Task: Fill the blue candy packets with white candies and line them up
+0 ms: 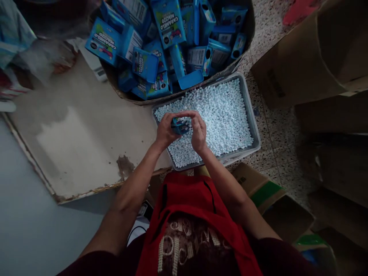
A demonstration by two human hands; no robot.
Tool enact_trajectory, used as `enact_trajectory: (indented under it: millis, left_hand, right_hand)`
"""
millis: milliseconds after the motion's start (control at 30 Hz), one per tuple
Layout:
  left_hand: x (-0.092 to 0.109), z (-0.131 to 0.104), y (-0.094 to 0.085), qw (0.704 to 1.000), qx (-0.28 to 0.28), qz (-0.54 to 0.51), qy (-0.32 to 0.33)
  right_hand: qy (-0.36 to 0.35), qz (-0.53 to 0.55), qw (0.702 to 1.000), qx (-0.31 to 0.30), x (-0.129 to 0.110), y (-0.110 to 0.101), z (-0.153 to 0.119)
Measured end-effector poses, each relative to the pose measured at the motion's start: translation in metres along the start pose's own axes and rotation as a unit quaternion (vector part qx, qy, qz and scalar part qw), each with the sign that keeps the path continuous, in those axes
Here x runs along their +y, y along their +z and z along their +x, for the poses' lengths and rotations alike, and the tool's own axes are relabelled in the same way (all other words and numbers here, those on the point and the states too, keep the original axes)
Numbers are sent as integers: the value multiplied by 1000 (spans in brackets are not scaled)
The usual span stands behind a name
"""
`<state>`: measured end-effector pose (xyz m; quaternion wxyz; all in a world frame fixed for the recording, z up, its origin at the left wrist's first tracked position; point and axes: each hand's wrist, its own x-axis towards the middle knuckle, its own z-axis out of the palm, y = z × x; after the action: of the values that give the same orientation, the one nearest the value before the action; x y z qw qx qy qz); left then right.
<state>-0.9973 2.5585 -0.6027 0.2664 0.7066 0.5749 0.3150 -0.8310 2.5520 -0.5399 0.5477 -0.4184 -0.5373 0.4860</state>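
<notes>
Tray (255, 128), grey and rectangular with rounded corners, filled with small, rounded, pale-blue pieces (221, 115) forming a granular bed. Over its left part is a blue packet (180, 127), smooth and boxy, with pieces at its mouth. The left hand (166, 132) has its grip clamped on the packet; the right hand (199, 134) is cupped beside the mouth, fingers and thumb apart. Beyond the tray, a brown bin (140, 102) with a curved wall holds heaped blue packs (168, 23), printed and glossy. Left of the tray lies the surface (94, 126), pale, worn and chipped along its edge; right of it, cardboard boxes (296, 57) on speckled floor (273, 147).
</notes>
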Motion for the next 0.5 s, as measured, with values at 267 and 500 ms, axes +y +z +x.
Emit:
enact_trajectory:
  millis: [267, 500]
  left_hand:
    - [-15, 12, -50, 975, -119, 174, -66]
    - [-12, 40, -20, 952, -178, 237, -81]
  right_hand:
    - [-46, -318, 946, 43, 63, -125, 50]
    - [-43, -452, 885, -100, 132, -134, 101]
